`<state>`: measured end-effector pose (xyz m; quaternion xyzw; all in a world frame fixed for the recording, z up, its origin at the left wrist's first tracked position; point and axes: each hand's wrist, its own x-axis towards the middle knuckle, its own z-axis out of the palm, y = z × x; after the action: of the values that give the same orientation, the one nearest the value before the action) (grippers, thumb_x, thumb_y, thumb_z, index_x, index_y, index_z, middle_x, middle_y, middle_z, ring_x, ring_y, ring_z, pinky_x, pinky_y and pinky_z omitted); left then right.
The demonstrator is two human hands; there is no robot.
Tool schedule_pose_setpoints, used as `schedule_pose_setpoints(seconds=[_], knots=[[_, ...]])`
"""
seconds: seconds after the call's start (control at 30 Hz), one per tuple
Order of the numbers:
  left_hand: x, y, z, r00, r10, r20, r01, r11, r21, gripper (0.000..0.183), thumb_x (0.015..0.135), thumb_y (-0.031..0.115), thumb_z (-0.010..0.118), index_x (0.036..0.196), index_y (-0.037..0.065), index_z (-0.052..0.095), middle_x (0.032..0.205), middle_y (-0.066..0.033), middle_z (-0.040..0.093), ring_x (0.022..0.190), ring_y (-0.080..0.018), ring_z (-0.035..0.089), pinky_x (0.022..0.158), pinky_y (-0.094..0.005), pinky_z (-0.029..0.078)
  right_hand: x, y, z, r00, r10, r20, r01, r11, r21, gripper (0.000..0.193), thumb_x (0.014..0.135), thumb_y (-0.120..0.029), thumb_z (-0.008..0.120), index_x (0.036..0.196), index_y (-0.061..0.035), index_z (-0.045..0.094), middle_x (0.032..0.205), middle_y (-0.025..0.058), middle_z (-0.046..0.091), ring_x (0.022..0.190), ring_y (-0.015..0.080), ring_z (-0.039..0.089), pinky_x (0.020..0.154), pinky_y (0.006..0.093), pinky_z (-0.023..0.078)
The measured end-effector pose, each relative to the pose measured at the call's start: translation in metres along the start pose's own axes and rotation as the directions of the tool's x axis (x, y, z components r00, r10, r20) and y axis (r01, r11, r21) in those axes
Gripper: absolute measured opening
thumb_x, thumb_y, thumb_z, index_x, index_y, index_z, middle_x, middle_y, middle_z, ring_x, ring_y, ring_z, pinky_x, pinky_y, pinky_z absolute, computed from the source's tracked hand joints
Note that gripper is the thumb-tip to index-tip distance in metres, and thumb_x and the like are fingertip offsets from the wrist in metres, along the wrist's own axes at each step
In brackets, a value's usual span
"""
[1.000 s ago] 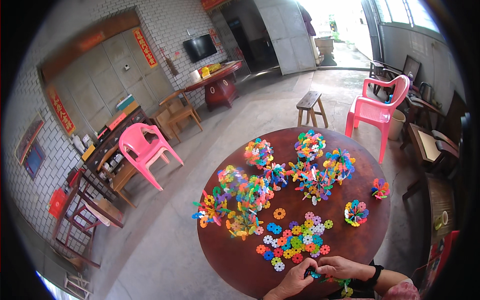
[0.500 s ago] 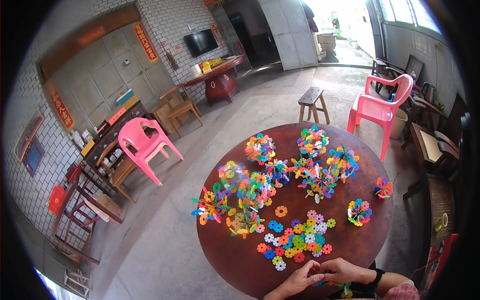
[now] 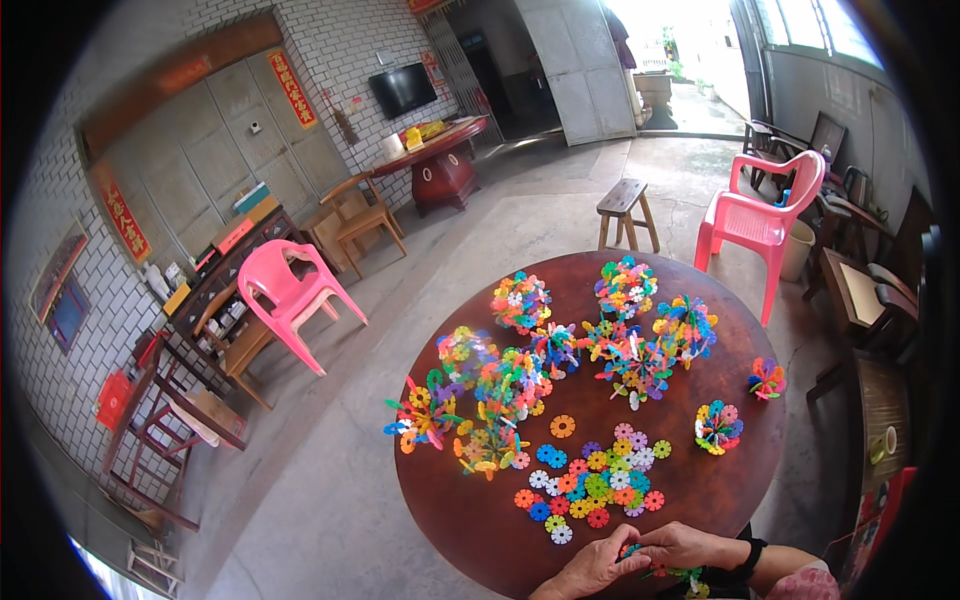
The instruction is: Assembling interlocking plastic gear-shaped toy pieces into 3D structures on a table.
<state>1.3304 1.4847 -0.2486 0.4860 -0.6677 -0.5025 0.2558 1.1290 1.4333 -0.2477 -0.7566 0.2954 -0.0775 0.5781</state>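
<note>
At the near edge of the round table my left hand [image 3: 592, 566] and my right hand [image 3: 682, 547] meet, fingers closed around small notched plastic discs [image 3: 628, 551]. Below my right hand a joined cluster of green and other coloured discs [image 3: 690, 577] shows in part; my hands hide the rest. Just beyond my fingers lies a loose spread of notched flower-shaped discs [image 3: 597, 485] in many colours. An orange disc [image 3: 562, 426] rests a little apart from them.
Several built disc balls stand on the dark red-brown table [image 3: 480, 540], including a multicoloured ball [image 3: 719, 427] and a smaller one [image 3: 767, 379] at the right. Past the table are a wooden stool [image 3: 622, 200], a pink chair [image 3: 765, 215] and another pink chair [image 3: 292, 290].
My left hand has shifted slightly, and the fingers of both hands have changed position so that a blue-green disc shows between them. The things on the table stay in place.
</note>
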Motion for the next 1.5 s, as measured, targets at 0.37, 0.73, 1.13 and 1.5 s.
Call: schedule_pose_setpoints(seconds=[0.37,0.73,1.13,1.5], knots=[[0.001,-0.013,-0.020,0.988,-0.157,-0.007,0.130,0.835,-0.535,0.031,0.098,0.036,0.041,0.095,0.009,0.057,0.078,0.0017,0.050,0.065,-0.0047,0.049,0.060,-0.0188,0.042,-0.003,-0.019,-0.027,0.967,0.232,-0.104,-0.123,0.785,0.607,0.026,0.096,-0.026,0.053,0.094,-0.0024,0.064,0.080,-0.0018,0.061,0.073,0.0047,0.054,0.064,0.0197,0.043],[0.011,-0.023,-0.012,0.939,-0.316,-0.138,0.093,0.617,-0.781,0.029,0.090,0.012,0.060,0.116,0.008,0.048,0.094,-0.0019,0.052,0.079,-0.0090,0.054,0.065,-0.0235,0.047,0.017,0.017,-0.027,0.907,0.369,-0.203,0.018,0.449,0.894,0.039,0.096,-0.017,0.053,0.131,-0.0007,0.047,0.088,0.0042,0.062,0.061,0.0091,0.057,0.050,0.0214,0.048],[0.009,-0.015,0.000,0.979,-0.191,-0.065,0.160,0.930,-0.330,0.033,0.087,0.015,0.066,0.115,0.006,0.050,0.090,-0.0048,0.062,0.081,-0.0158,0.061,0.071,-0.0316,0.050,0.011,0.014,0.007,0.982,0.152,-0.109,-0.068,0.831,0.553,0.016,0.092,-0.017,0.062,0.097,-0.0033,0.056,0.097,0.0053,0.064,0.080,0.0157,0.063,0.066,0.0292,0.050],[0.006,-0.014,0.010,1.000,0.001,0.007,-0.002,0.989,0.148,0.032,0.082,0.021,0.064,0.104,0.003,0.049,0.095,-0.0214,0.061,0.090,-0.0395,0.060,0.071,-0.0440,0.049,0.005,-0.014,0.009,0.949,-0.222,-0.224,0.104,0.890,-0.443,0.019,0.084,-0.023,0.065,0.091,-0.0050,0.061,0.076,0.0113,0.057,0.070,0.0328,0.061,0.060,0.0419,0.050]])
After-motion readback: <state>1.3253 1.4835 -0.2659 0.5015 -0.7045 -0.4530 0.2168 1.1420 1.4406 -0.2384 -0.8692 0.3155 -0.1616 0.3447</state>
